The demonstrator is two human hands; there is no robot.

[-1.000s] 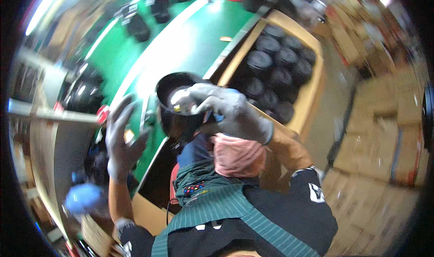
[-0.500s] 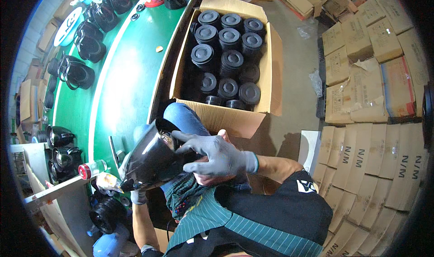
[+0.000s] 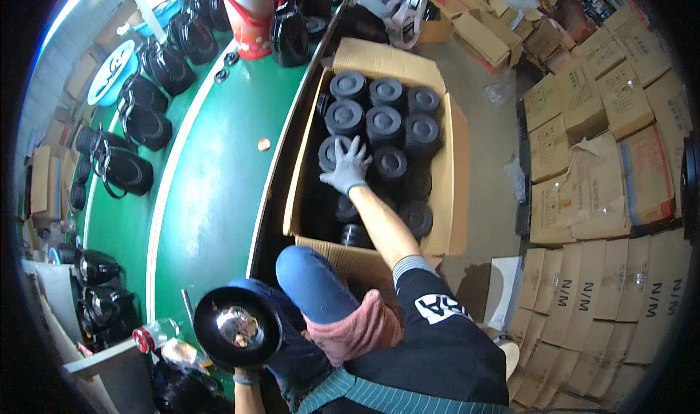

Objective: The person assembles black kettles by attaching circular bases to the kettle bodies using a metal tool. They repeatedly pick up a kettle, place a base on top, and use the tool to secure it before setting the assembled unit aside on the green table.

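My right hand (image 3: 348,168), in a grey glove, reaches into an open cardboard box (image 3: 453,173) with its fingers spread over the top of a round black lid (image 3: 329,151). Stacks of similar black round lids (image 3: 384,122) fill much of the box. By my left thigh, my left hand (image 3: 246,376) holds a glossy black jug body (image 3: 211,345) from below. The jug's wide round mouth faces up and shows a shiny silvery inside. Only the wrist edge of my left hand shows; its fingers are hidden behind the jug.
A green worktable (image 3: 211,188) runs along the left, with several black jugs (image 3: 125,170) and a red-and-white flask (image 3: 248,13) on it. Near its front lies a red-lidded clear jar (image 3: 155,335). Closed cartons (image 3: 583,181) are stacked along the right.
My right hand has left the jug body and moved forward onto a lid in the box. The jug, tilted sideways before, now has its mouth turned up in my left hand.
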